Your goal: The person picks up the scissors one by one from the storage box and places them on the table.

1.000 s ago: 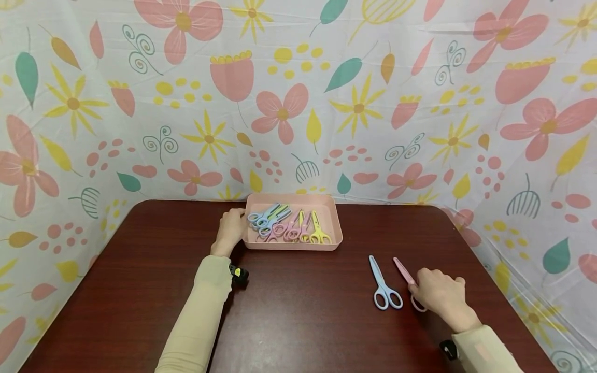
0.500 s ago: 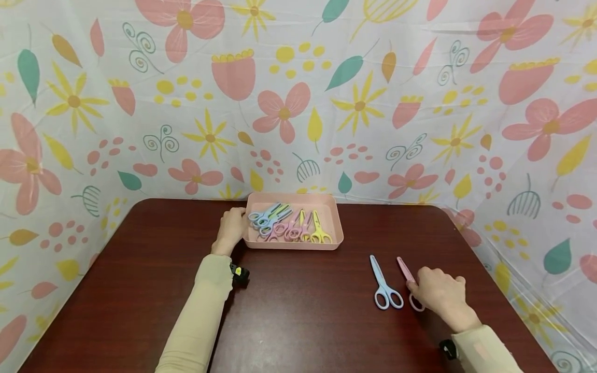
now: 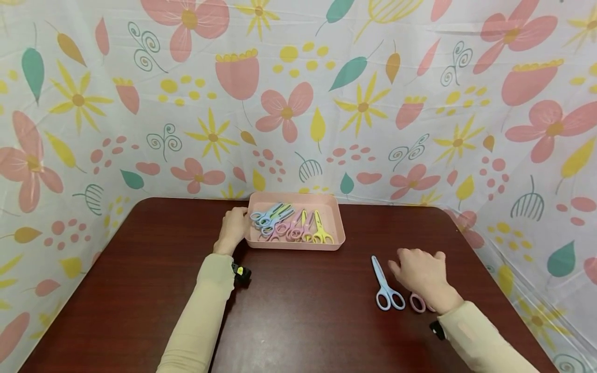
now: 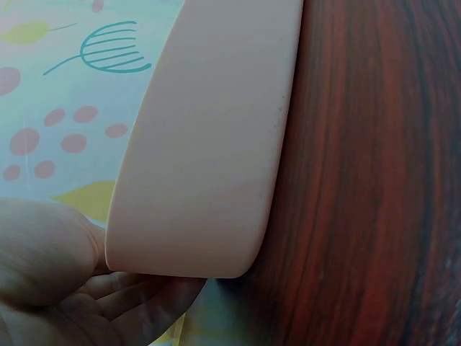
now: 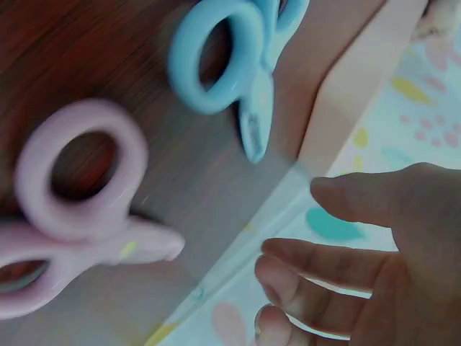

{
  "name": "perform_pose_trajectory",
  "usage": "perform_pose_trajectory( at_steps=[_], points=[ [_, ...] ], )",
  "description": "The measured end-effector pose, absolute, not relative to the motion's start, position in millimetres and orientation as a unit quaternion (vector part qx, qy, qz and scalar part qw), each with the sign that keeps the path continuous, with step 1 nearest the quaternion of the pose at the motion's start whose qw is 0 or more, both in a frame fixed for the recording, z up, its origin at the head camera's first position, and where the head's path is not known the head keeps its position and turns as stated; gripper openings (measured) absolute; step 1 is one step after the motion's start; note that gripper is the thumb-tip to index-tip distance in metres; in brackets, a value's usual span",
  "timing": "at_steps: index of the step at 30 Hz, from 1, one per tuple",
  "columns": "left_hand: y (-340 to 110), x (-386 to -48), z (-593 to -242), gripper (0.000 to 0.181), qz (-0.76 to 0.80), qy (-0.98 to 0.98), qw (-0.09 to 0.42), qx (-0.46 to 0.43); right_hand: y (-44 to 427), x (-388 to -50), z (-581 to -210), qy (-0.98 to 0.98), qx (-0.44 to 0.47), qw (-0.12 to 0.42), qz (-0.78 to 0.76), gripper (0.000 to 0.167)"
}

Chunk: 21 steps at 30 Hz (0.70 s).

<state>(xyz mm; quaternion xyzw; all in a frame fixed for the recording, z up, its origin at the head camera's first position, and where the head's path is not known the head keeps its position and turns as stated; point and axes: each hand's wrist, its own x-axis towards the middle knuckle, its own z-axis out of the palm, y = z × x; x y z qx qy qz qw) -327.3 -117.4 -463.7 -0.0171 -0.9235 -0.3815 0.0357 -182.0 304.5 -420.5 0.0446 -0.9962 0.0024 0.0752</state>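
Note:
My left hand holds the left end of a pink tray. In the left wrist view its thumb lies by the tray's rim and its fingers lie along the end wall; the fingertips are partly hidden. My right hand hovers over pink scissors, covering most of them in the head view. Seen from the right wrist, the thumb and loosely bent fingers are apart with nothing between them, and the pink scissors lie on the table. Light blue scissors lie just left of that hand, blades pointing away.
Several blue, green, pink and yellow scissors lie in the tray, which stands at the table's far edge. The dark wooden table backs onto a flower-patterned cloth.
My right hand has let go of the pink scissors and moved away and to the left, above them. The pink scissors shifted slightly right. My left hand stays at the tray.

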Motion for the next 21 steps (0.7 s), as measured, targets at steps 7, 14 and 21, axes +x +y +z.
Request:
perform_pose_trajectory(
  at_steps=[7, 14, 21],
  points=[
    [-117, -328, -464, 0.033, -0.379, -0.924, 0.045, -0.018, 271, -199, -427, -0.987, 0.093, 0.131, -0.025, 0.024],
    [-117, -326, -465, 0.035, -0.387, -0.921, 0.04, -0.019, 243, -219, -429, -0.978, 0.12, 0.17, -0.035, 0.025],
    [-118, -326, -464, 0.034, -0.392, -0.919, 0.045, -0.024, 216, -240, -425, -0.977, 0.133, 0.164, -0.031, 0.023]
  ],
)
